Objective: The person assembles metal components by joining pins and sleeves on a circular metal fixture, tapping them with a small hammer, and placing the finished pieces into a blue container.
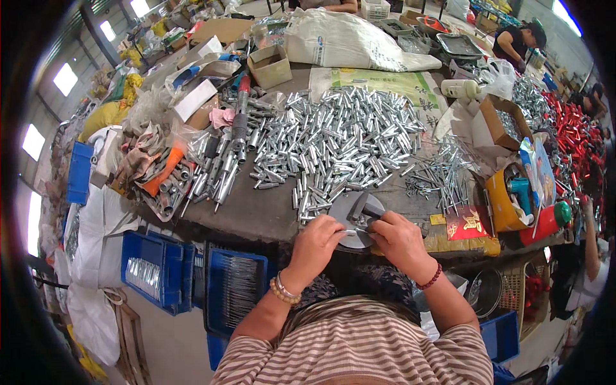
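Over the front edge of the bench, my left hand (319, 242) pinches a small silvery metal piece (353, 232) above a round grey metal disc (344, 206). My right hand (403, 239) is closed just to the right, fingertips near that piece; what it grips is hidden. A dark hammer-like tool (367, 206) lies across the disc, one end against my right fingers. Beyond the disc spreads a large heap of shiny metal sleeves (340, 131). To its right is a looser pile of thin metal rods (443, 173).
Tools and gloves crowd the left, around an orange-handled tool (165, 168). Blue bins (239, 256) with metal parts stand below left. At right are a red printed card (467, 222), a yellow container (504, 196) and a cardboard box (491, 125). A co-worker (518, 42) is at far right.
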`<state>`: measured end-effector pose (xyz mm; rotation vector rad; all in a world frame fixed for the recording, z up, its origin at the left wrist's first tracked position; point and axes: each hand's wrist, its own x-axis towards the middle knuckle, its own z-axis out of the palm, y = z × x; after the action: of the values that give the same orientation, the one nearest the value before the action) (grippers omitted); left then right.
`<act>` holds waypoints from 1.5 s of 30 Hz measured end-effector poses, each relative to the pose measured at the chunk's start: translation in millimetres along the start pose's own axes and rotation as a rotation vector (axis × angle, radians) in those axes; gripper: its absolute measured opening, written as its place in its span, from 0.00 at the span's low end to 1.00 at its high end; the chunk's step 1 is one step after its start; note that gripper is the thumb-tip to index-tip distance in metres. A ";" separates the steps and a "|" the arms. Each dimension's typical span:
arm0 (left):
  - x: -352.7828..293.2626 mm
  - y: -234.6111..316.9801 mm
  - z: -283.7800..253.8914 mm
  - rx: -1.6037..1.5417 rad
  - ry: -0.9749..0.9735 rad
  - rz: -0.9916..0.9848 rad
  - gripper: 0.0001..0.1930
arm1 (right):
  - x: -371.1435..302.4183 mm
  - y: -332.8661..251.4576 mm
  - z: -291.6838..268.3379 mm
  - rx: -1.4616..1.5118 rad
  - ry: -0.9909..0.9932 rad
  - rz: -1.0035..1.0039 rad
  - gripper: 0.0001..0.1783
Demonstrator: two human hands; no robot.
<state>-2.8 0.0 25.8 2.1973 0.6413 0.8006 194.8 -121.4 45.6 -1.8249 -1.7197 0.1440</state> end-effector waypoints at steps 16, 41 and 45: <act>5.6 -3.2 1.7 0.023 -0.069 -0.104 0.08 | -1.2 6.7 7.6 -0.043 0.105 -0.072 0.07; -5.9 -7.9 16.4 0.167 0.088 0.068 0.09 | 0.9 12.8 14.5 -0.097 0.116 -0.189 0.10; -6.2 -5.4 18.4 0.178 0.114 0.106 0.09 | 1.9 15.4 18.7 -0.069 0.111 -0.194 0.11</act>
<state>4.7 -8.6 9.2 2.3762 0.6796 0.9618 199.5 -112.4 23.5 -1.6693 -1.8305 -0.0959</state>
